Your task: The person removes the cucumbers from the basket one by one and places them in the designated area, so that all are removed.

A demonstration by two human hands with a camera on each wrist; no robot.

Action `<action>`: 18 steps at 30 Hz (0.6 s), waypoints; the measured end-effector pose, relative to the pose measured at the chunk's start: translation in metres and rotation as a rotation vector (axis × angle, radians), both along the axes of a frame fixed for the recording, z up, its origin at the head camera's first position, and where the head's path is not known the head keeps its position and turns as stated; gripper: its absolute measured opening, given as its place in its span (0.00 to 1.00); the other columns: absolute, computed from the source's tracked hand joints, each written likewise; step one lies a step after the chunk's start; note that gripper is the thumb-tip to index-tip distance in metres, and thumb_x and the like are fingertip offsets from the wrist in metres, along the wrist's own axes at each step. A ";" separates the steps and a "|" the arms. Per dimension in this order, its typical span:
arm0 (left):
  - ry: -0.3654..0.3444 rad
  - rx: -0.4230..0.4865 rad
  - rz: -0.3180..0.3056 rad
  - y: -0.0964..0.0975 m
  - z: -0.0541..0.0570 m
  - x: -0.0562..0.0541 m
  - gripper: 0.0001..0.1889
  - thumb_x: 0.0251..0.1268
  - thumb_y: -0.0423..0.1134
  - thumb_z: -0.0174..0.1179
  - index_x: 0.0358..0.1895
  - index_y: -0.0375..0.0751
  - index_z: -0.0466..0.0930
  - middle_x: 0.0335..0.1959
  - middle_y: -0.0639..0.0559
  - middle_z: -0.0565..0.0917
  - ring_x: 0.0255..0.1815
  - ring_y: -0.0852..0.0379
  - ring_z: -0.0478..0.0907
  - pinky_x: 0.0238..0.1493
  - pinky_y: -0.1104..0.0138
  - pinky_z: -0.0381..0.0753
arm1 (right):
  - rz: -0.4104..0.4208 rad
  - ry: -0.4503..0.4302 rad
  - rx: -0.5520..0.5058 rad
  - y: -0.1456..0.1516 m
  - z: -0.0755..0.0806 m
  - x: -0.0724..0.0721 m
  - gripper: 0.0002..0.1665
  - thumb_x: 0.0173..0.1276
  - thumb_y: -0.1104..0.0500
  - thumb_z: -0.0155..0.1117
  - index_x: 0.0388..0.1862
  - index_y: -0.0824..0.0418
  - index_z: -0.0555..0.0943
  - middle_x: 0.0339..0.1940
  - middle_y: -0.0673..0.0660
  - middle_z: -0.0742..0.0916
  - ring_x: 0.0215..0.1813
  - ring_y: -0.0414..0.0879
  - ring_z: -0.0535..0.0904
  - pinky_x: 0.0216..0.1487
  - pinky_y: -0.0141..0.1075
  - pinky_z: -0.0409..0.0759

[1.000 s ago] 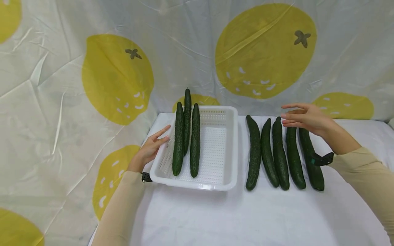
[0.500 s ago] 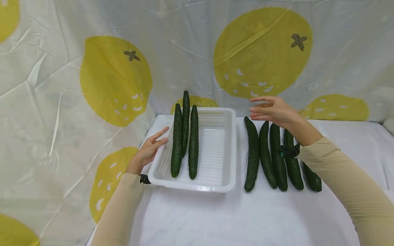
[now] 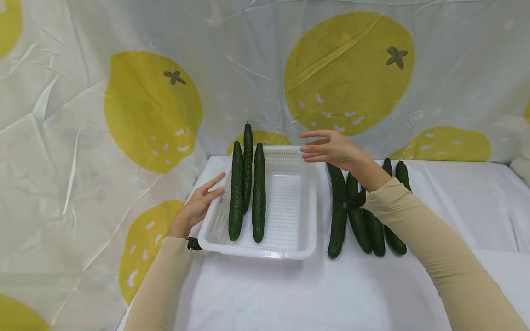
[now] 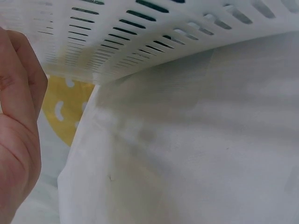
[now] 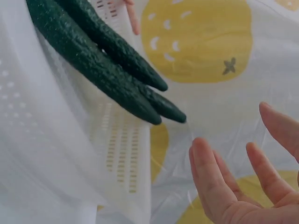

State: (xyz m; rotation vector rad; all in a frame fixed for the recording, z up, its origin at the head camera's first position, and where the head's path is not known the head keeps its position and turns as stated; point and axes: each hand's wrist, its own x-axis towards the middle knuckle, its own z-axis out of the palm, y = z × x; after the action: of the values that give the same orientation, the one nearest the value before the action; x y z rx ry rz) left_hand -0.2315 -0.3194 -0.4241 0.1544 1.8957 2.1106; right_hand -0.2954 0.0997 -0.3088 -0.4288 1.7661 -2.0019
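A white slotted plastic basket (image 3: 309,216) stands on the cloth-covered table. Three dark green cucumbers (image 3: 258,197) lean in its left half, their far ends rising above the back rim. My left hand (image 3: 198,206) touches the basket's left side with its fingers extended; in the left wrist view that hand (image 4: 18,116) is beside the slotted wall. Above the basket's back right corner hovers my right hand (image 3: 331,149), holding nothing. The right wrist view shows this hand (image 5: 247,196) with fingers spread, apart from the cucumber tips.
Right of the basket, several more cucumbers (image 3: 337,220) lie roughly side by side on the white cloth (image 3: 290,294). My right forearm partly covers them. A lemon-print curtain (image 3: 248,59) hangs behind the table and along its left.
My right hand has moved left, from above the loose cucumbers to the basket's back right corner. The left hand, the basket and the cucumbers in it have kept their places.
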 end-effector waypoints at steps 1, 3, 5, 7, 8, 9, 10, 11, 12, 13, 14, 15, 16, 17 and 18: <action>0.004 0.002 -0.002 0.000 -0.001 0.000 0.32 0.79 0.38 0.52 0.81 0.55 0.53 0.64 0.49 0.75 0.57 0.51 0.78 0.49 0.62 0.83 | -0.001 -0.005 -0.003 -0.004 -0.001 -0.001 0.33 0.72 0.71 0.60 0.74 0.68 0.65 0.65 0.71 0.72 0.53 0.58 0.82 0.62 0.52 0.75; 0.014 0.007 -0.006 0.000 -0.001 0.000 0.32 0.79 0.38 0.52 0.81 0.55 0.53 0.64 0.49 0.75 0.58 0.51 0.78 0.50 0.61 0.83 | -0.005 -0.014 0.000 -0.012 -0.001 -0.001 0.32 0.72 0.70 0.61 0.74 0.67 0.67 0.64 0.70 0.74 0.53 0.59 0.82 0.62 0.53 0.75; 0.022 0.012 -0.010 0.000 -0.002 0.000 0.31 0.79 0.39 0.52 0.80 0.56 0.55 0.63 0.49 0.75 0.57 0.51 0.78 0.50 0.61 0.83 | -0.005 -0.018 0.012 -0.019 -0.001 -0.002 0.32 0.72 0.70 0.61 0.74 0.67 0.67 0.64 0.70 0.74 0.51 0.59 0.82 0.61 0.53 0.76; 0.026 0.020 -0.012 0.000 -0.002 -0.001 0.30 0.79 0.38 0.53 0.79 0.59 0.58 0.63 0.49 0.75 0.56 0.52 0.79 0.50 0.61 0.83 | -0.005 -0.019 0.027 -0.026 -0.002 -0.003 0.32 0.72 0.70 0.61 0.74 0.67 0.67 0.64 0.71 0.75 0.47 0.55 0.84 0.60 0.53 0.76; 0.025 0.025 -0.012 0.000 -0.002 -0.001 0.30 0.79 0.38 0.53 0.79 0.60 0.59 0.63 0.48 0.75 0.56 0.51 0.79 0.50 0.61 0.83 | -0.003 -0.023 0.032 -0.030 -0.002 -0.003 0.32 0.72 0.70 0.61 0.74 0.68 0.67 0.64 0.71 0.74 0.47 0.55 0.84 0.60 0.53 0.76; 0.024 0.028 -0.010 0.000 -0.002 -0.001 0.30 0.79 0.39 0.53 0.79 0.59 0.59 0.63 0.48 0.75 0.56 0.52 0.79 0.49 0.61 0.83 | -0.002 -0.028 0.040 -0.034 -0.003 -0.004 0.32 0.72 0.70 0.61 0.74 0.68 0.67 0.64 0.71 0.74 0.47 0.54 0.84 0.60 0.53 0.76; 0.023 0.030 -0.011 0.000 -0.002 -0.001 0.30 0.79 0.39 0.53 0.79 0.59 0.58 0.63 0.48 0.75 0.56 0.51 0.79 0.49 0.62 0.83 | -0.001 -0.032 0.051 -0.039 -0.004 -0.004 0.32 0.72 0.70 0.61 0.74 0.68 0.67 0.64 0.72 0.74 0.48 0.55 0.83 0.60 0.53 0.76; 0.022 0.036 -0.014 0.000 -0.002 -0.001 0.30 0.79 0.38 0.53 0.79 0.58 0.57 0.63 0.48 0.75 0.56 0.51 0.79 0.49 0.62 0.83 | -0.002 -0.039 0.058 -0.043 -0.005 -0.005 0.32 0.72 0.70 0.62 0.73 0.67 0.68 0.65 0.71 0.75 0.49 0.56 0.83 0.61 0.54 0.76; 0.021 0.038 -0.014 0.000 -0.002 -0.001 0.31 0.79 0.38 0.52 0.80 0.56 0.56 0.63 0.48 0.75 0.55 0.51 0.79 0.48 0.62 0.83 | 0.005 -0.040 0.071 -0.048 -0.007 -0.006 0.32 0.72 0.70 0.62 0.73 0.67 0.68 0.65 0.71 0.75 0.51 0.58 0.82 0.61 0.54 0.75; 0.020 0.037 -0.013 0.000 -0.002 -0.001 0.31 0.79 0.38 0.52 0.80 0.55 0.54 0.63 0.48 0.75 0.55 0.52 0.80 0.48 0.62 0.83 | 0.009 -0.045 0.086 -0.052 -0.009 -0.006 0.32 0.71 0.69 0.63 0.73 0.66 0.68 0.65 0.71 0.75 0.54 0.59 0.81 0.61 0.54 0.75; 0.021 0.038 -0.016 0.000 -0.002 -0.001 0.32 0.79 0.38 0.52 0.81 0.53 0.52 0.63 0.48 0.75 0.55 0.52 0.80 0.48 0.62 0.83 | 0.013 -0.052 0.098 -0.057 -0.011 -0.007 0.32 0.71 0.69 0.64 0.73 0.65 0.69 0.65 0.71 0.75 0.56 0.61 0.80 0.61 0.54 0.75; 0.022 0.038 -0.017 0.000 -0.002 -0.001 0.32 0.79 0.37 0.51 0.81 0.51 0.51 0.62 0.48 0.75 0.54 0.52 0.80 0.47 0.63 0.83 | 0.019 -0.053 0.115 -0.062 -0.013 -0.008 0.32 0.70 0.68 0.65 0.73 0.64 0.69 0.65 0.70 0.75 0.58 0.63 0.79 0.61 0.54 0.76; 0.023 0.038 -0.019 0.000 -0.002 -0.001 0.32 0.79 0.37 0.51 0.81 0.50 0.50 0.62 0.48 0.75 0.54 0.52 0.80 0.47 0.63 0.83 | 0.026 -0.054 0.128 -0.066 -0.016 -0.008 0.33 0.70 0.68 0.65 0.73 0.64 0.70 0.65 0.70 0.75 0.59 0.64 0.78 0.61 0.54 0.76; 0.021 0.039 -0.019 0.000 -0.001 -0.001 0.32 0.80 0.37 0.51 0.81 0.50 0.50 0.62 0.48 0.75 0.54 0.53 0.80 0.47 0.63 0.83 | 0.032 -0.056 0.140 -0.071 -0.019 -0.009 0.33 0.70 0.68 0.66 0.73 0.64 0.70 0.65 0.70 0.75 0.60 0.65 0.77 0.60 0.54 0.76; 0.021 0.035 -0.014 0.000 -0.002 -0.001 0.33 0.79 0.38 0.51 0.81 0.50 0.50 0.61 0.48 0.76 0.53 0.53 0.80 0.46 0.63 0.84 | 0.036 -0.058 0.154 -0.075 -0.022 -0.009 0.33 0.70 0.67 0.66 0.73 0.63 0.70 0.65 0.70 0.76 0.61 0.65 0.77 0.60 0.53 0.76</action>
State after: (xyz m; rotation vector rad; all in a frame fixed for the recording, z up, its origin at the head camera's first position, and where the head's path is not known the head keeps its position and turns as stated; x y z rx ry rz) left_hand -0.2326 -0.3193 -0.4256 0.1971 1.8639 2.1423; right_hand -0.3045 0.0242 -0.3306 -0.3467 1.8478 -1.8196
